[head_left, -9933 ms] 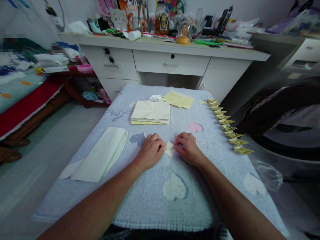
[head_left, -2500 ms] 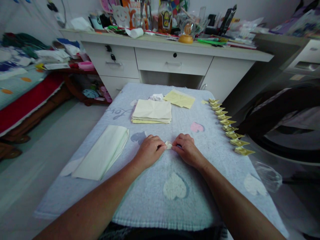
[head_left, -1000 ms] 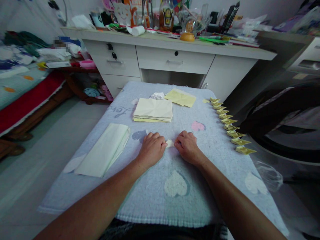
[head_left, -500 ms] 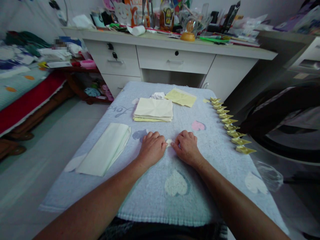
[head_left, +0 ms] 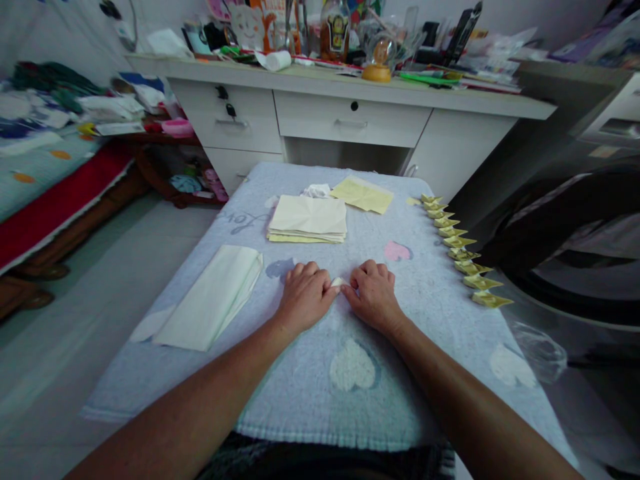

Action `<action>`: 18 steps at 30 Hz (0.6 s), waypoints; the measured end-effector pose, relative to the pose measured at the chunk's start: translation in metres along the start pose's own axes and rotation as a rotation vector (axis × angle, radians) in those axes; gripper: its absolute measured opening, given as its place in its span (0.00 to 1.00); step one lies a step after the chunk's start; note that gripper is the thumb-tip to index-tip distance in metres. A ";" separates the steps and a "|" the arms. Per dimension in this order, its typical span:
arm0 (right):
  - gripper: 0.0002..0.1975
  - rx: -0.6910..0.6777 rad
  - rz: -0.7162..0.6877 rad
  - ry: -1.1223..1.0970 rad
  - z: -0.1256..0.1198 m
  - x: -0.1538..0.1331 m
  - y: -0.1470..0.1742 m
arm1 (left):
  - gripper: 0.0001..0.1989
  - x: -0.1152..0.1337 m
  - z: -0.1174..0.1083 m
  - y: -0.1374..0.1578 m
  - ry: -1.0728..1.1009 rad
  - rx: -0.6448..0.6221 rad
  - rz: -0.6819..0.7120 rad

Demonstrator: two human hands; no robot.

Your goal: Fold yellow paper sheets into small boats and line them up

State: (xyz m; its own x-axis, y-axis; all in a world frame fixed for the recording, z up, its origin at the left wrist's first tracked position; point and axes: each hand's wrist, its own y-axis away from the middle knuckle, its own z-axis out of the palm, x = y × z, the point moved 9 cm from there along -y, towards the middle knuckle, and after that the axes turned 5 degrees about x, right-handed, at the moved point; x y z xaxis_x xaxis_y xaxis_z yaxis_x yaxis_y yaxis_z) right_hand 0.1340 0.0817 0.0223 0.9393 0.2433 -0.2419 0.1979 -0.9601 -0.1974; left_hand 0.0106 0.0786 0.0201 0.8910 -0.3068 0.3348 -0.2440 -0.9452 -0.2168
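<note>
Between my two hands a small pale piece of folded paper (head_left: pixel 337 283) shows, most of it hidden by the fingers. My left hand (head_left: pixel 307 291) grips its left side, fingers curled and thumb pressed in. On the other side my right hand (head_left: pixel 373 291) pinches it, with the thumb close to the left one. Beyond the hands lies a stack of cream paper sheets (head_left: pixel 307 217) with yellow ones beneath. Several folded yellow paper figures (head_left: pixel 470 268) stand in a row along the table's right edge.
A folded pale green-white cloth or paper bundle (head_left: pixel 213 297) lies on the left of the cloth-covered table (head_left: pixel 300 387). Yellow sheets (head_left: pixel 363 195) and crumpled white tissue (head_left: pixel 317 191) are at the back. A cluttered white desk (head_left: pixel 350 123) stands behind; a washing machine (head_left: pixel 610 133) is at right.
Both thumbs have shifted slightly on the small paper, and its visible part looks narrower and more tilted. The hands stay in nearly the same place.
</note>
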 end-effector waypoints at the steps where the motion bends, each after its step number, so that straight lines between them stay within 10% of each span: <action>1: 0.15 -0.001 0.000 -0.001 0.000 0.000 0.000 | 0.11 -0.001 0.001 0.000 0.002 -0.002 -0.009; 18: 0.14 -0.037 0.029 0.004 0.001 0.000 0.001 | 0.09 -0.006 0.005 -0.003 0.017 -0.034 -0.108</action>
State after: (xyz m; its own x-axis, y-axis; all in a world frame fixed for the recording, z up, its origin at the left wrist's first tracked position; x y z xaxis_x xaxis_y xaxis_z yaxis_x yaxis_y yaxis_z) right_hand 0.1342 0.0812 0.0210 0.9458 0.2147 -0.2435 0.1806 -0.9713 -0.1551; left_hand 0.0081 0.0833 0.0145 0.9061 -0.2048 0.3701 -0.1603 -0.9760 -0.1476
